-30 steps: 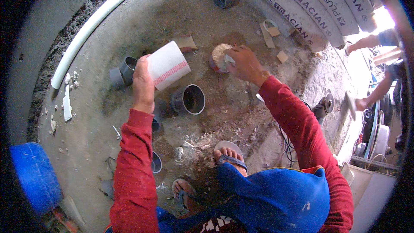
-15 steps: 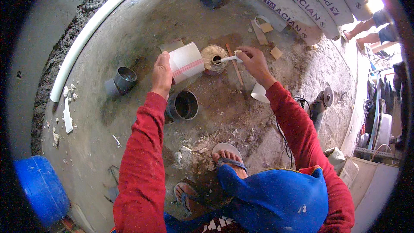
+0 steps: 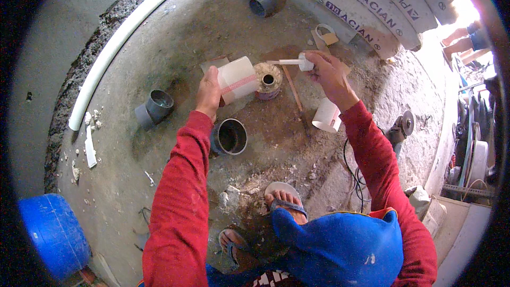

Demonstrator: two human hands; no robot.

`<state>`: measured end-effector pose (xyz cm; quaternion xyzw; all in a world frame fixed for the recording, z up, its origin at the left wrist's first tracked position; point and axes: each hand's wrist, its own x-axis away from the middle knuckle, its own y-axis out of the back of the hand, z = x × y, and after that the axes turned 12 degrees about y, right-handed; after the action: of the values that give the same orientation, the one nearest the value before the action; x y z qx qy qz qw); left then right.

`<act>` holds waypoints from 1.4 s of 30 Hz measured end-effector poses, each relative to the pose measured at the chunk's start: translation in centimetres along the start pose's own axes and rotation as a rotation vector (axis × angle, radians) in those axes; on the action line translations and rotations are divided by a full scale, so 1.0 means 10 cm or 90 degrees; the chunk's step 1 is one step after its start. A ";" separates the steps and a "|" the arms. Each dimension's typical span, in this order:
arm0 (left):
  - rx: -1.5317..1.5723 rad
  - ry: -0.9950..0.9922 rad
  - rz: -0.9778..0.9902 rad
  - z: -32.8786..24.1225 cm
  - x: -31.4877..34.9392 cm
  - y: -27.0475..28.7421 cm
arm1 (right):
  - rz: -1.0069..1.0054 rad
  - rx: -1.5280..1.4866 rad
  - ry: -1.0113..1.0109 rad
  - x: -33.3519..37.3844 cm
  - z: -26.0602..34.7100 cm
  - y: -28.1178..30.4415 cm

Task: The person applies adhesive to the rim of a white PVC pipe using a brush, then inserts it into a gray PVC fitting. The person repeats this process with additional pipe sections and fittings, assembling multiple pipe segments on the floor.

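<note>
A grey elbow fitting [image 3: 151,110] lies left of the worker's left hand [image 3: 208,94], whose fingers wrap around a short white pipe [image 3: 237,80]. The pipe is held just beside an open can [image 3: 276,82]; from where I stand, I cannot tell whether they touch. The right hand [image 3: 330,74] pinches a white-capped applicator [image 3: 304,62], its stem clear of the can's mouth.

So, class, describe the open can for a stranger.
Follow the red left sleeve to the left hand and its white pipe piece. Just right stands the can, its beige top holding one small dark hole, unlike the wide-mouthed grey fittings.
</note>
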<state>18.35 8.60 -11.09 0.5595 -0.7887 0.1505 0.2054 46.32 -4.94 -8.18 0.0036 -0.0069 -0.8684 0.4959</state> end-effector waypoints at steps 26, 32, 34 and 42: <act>0.104 0.163 0.088 -0.45 0.23 -0.07 | 0.010 0.210 0.432 0.40 0.43 -0.39; -0.023 -0.002 -0.038 -0.41 0.24 -0.10 | 0.087 0.263 0.484 0.06 0.69 -0.46; -0.079 -0.072 -0.059 -0.38 0.22 -0.05 | 0.085 0.192 0.467 -0.01 0.72 -0.49; -0.257 -0.302 -0.011 -0.35 0.41 0.08 | 0.166 0.239 0.447 -0.32 0.71 -0.42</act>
<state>16.91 7.10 -6.04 0.5338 -0.8237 -0.1458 0.1242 44.29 0.02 -1.17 0.3885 0.0038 -0.7283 0.5645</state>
